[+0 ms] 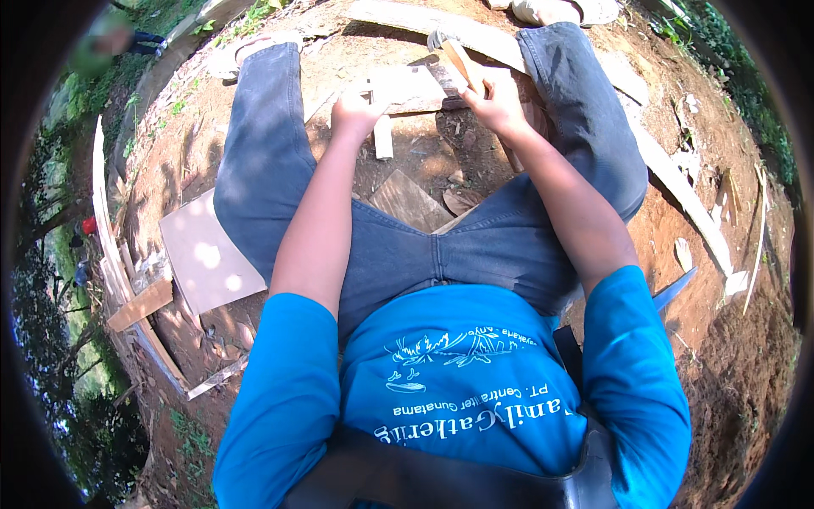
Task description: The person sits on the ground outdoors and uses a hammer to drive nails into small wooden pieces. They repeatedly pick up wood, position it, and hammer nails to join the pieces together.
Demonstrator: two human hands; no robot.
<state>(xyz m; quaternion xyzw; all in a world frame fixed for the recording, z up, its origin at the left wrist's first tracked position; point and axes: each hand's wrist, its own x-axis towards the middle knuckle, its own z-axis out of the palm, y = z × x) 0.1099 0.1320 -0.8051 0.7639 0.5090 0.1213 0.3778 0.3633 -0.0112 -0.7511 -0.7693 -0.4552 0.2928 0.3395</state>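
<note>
I sit with my legs spread over bare earth. Between my knees, my left hand [356, 114] is closed at the left edge of a pale flat board [411, 86]; its fingers are partly hidden. Below that board, a short pale stick [383, 137] points toward me. My right hand [498, 103] is wrapped around a light-brown wooden piece [459, 61], tilted up and away to the left. I cannot make out whether it is a handle or a loose piece. Beside it, close to the board's right end, lies a dark, bark-like piece of wood [445, 78].
A long pale plank [441, 27] crosses beyond my hands; another [687, 199] curves down at the right. A square grey-brown board [208, 254] lies left of my thigh, near wood scraps [142, 305]. A blue pointed object [674, 288] juts out by my right elbow.
</note>
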